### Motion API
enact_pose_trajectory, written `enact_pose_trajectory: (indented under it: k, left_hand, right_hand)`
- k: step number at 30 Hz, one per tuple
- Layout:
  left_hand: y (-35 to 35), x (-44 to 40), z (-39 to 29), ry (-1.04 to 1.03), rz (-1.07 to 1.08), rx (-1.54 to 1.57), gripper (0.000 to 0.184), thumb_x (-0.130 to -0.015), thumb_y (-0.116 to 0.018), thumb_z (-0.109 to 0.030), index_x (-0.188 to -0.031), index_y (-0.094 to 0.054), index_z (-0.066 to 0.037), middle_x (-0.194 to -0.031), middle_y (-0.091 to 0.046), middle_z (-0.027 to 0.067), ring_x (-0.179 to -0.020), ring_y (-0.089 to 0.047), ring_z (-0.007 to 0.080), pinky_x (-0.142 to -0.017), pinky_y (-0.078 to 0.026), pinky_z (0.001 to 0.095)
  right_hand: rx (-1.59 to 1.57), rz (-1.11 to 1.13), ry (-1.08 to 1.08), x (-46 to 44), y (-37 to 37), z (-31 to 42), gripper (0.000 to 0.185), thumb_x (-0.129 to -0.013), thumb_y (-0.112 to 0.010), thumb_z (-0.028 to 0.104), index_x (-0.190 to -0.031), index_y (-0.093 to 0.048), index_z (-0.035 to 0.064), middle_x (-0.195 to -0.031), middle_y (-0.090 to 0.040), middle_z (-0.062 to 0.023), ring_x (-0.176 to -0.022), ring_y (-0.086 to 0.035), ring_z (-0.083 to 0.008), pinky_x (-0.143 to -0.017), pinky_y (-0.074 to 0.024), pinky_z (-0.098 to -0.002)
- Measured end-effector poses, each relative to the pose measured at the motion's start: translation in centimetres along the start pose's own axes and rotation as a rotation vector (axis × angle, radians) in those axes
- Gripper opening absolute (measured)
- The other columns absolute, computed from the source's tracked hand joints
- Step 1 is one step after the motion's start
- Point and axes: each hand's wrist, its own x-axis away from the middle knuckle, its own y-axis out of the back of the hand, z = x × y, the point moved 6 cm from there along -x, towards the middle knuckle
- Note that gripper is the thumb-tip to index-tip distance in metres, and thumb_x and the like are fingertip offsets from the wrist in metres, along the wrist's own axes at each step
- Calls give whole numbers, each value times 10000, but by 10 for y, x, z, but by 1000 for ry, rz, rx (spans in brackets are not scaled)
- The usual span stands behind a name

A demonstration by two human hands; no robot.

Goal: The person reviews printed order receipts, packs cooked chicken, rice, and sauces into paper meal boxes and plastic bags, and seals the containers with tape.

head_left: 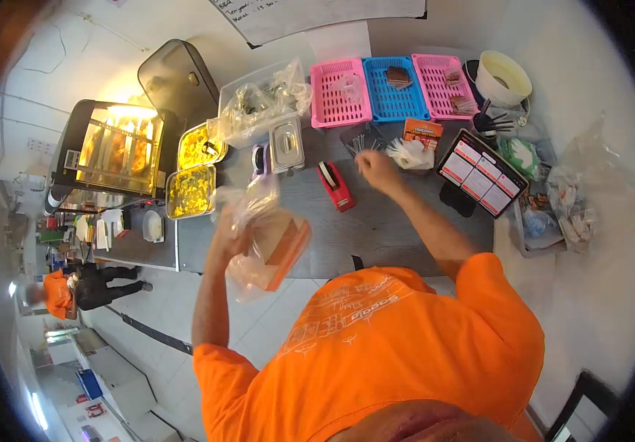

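Observation:
My left hand (233,234) grips a clear plastic bag (260,197) with an orange and brown box (282,247) inside, held over the counter's front edge. Over the back of the counter, my right hand (378,172) has its fingers drawn together; whatever they may hold is too small to make out. Just beyond those fingers is a dark tray (362,141) of thin, pale items. Between my hands lies a red tape dispenser (336,187). White wrapped packets (410,155) and an orange printed card (423,132) sit to the right of my right hand.
Pink (341,113) and blue (396,109) baskets line the back. A tablet (482,174) stands at right. Metal trays of yellow food (190,191), a lidded steel container (286,144) and a lit warming cabinet (117,151) are left. A co-worker (74,291) stands far left.

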Motion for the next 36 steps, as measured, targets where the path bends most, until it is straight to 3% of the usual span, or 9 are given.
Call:
enact_pose_trajectory:
  k: [4, 11, 14, 18, 22, 25, 27, 31, 36]
  left_hand:
    - [-73, 54, 49, 239, -289, -60, 263, -897, -520, -90, -1128, -627, -22, -957, -623, 203, -874, -582, 365, -818, -457, 466]
    - [-178, 72, 38, 525, -602, 173, 161, -893, -571, -167, -892, -672, -41, -823, -624, 162, -849, -574, 339, -765, -424, 450]
    - [-165, 75, 11, 675, -543, -401, 326, -902, -636, -327, -992, -676, -16, -877, -649, 207, -832, -620, 354, -710, -461, 417]
    - [-174, 79, 36, 774, -476, 314, 379, -878, -668, -351, -891, -670, 28, -721, -671, 188, -624, -659, 295, -578, -479, 413]
    - [-175, 91, 54, 666, -394, 479, 409, -894, -656, -369, -856, -660, 38, -693, -656, 204, -622, -657, 301, -573, -471, 390]
    - [-185, 98, 73, 581, -221, 388, 327, -856, -694, -289, -856, -658, 36, -762, -670, 207, -667, -653, 343, -616, -493, 405]
    - [-179, 97, 74, 426, -215, 344, 217, -809, -688, -179, -881, -667, 25, -822, -673, 199, -724, -653, 359, -669, -507, 421]
    - [-135, 82, 39, -108, -281, 17, 195, -707, -640, -19, -897, -670, 12, -907, -669, 178, -821, -655, 365, -748, -520, 438]
    - [-129, 78, 59, -198, -203, 138, 203, -694, -633, -3, -890, -685, -10, -910, -678, 167, -830, -653, 366, -735, -525, 412]
  right_hand:
    - [495, 147, -114, -107, -43, -79, 223, -829, -576, 102, -965, -697, -26, -915, -678, -281, -951, -670, -396, -847, -527, -487]
    - [475, 221, -278, -139, -80, -139, 203, -759, -651, 67, -941, -708, -4, -990, -673, -285, -1014, -662, -384, -850, -536, -485]
    - [617, 151, -186, -135, -67, -130, 278, -850, -580, 167, -1072, -647, 13, -1093, -635, -291, -1015, -631, -457, -864, -521, -514]
    - [613, -166, 38, -118, -42, -104, 197, -863, -605, 187, -841, -697, 14, -803, -677, -252, -809, -672, -424, -757, -546, -466]
    - [248, -420, 174, -74, 0, -39, 285, -887, -654, 273, -869, -677, -10, -840, -713, -164, -757, -705, -333, -697, -556, -401]
    - [-316, -243, 219, -40, -31, -2, 222, -898, -659, 222, -932, -683, 5, -786, -710, -92, -701, -700, -211, -641, -548, -332]
    - [-497, 221, 30, 9, -86, 46, 208, -918, -640, 205, -977, -680, 10, -752, -683, -44, -651, -660, -128, -554, -523, -285]
    - [-302, 718, -431, 77, -166, 56, 201, -864, -636, 138, -989, -694, -9, -652, -634, -53, -506, -587, -107, -424, -443, -254]
    - [-139, 774, -410, 72, -190, 52, 209, -782, -663, 143, -916, -718, -8, -576, -573, -26, -461, -534, -97, -402, -394, -274]
